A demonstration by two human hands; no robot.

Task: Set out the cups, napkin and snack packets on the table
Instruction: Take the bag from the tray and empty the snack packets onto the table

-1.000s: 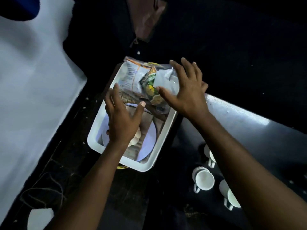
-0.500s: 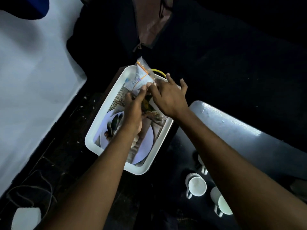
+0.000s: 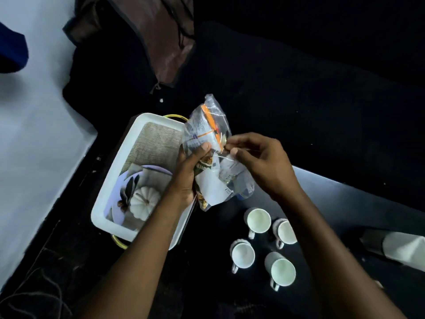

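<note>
My left hand (image 3: 187, 178) grips a bunch of clear snack packets (image 3: 208, 143), lifted above the right rim of the white tray (image 3: 119, 171). My right hand (image 3: 259, 162) pinches the clear edge of one packet near their middle. Several white cups (image 3: 257, 221) stand upright on the dark table (image 3: 345, 203) below and right of the packets. A folded white napkin (image 3: 404, 249) lies at the right edge of the table.
The tray's printed bottom shows a plate and a white pumpkin (image 3: 145, 201). A brown bag (image 3: 161, 42) lies beyond the tray. A pale wall or floor area (image 3: 34, 146) fills the left, with loose cables (image 3: 30, 295) at the bottom left.
The packets lay in the far end of the tray; both hands gathered them and raised them up and to the right, clear of the tray. The view has tilted toward the cups.
</note>
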